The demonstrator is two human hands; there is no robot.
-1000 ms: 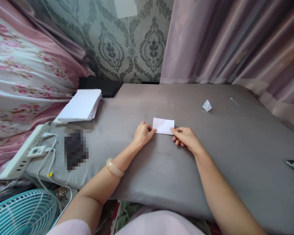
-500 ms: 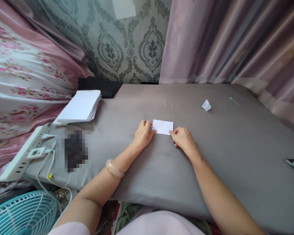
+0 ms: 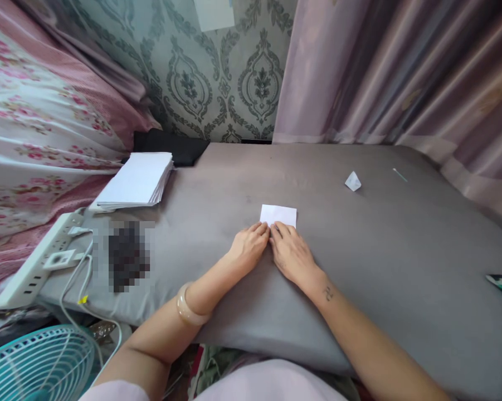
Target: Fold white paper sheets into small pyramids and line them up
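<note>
A small folded piece of white paper (image 3: 278,213) lies flat on the grey cloth surface in front of me. My left hand (image 3: 251,247) rests its fingertips on the near left edge of the paper, fingers stretched out. Beside it, my right hand (image 3: 291,252) lies flat, its extended fingers on the near edge at the middle and right. The two hands almost meet at the fingertips. Neither is wrapped around the paper, and its near edge is hidden beneath the fingers.
A stack of white paper (image 3: 137,178) sits at the left, near a black flat item (image 3: 171,147). A power strip (image 3: 37,262) with cables and a blurred dark object (image 3: 129,256) are closer. Rightward lie a folded paper piece (image 3: 353,181) and a thin stick (image 3: 400,175). A fan (image 3: 42,362) stands lower left.
My right hand has moved left from the paper's right corner and flattened over its near edge. My left hand has shifted slightly right and nearer me, its fingers now on the edge.
</note>
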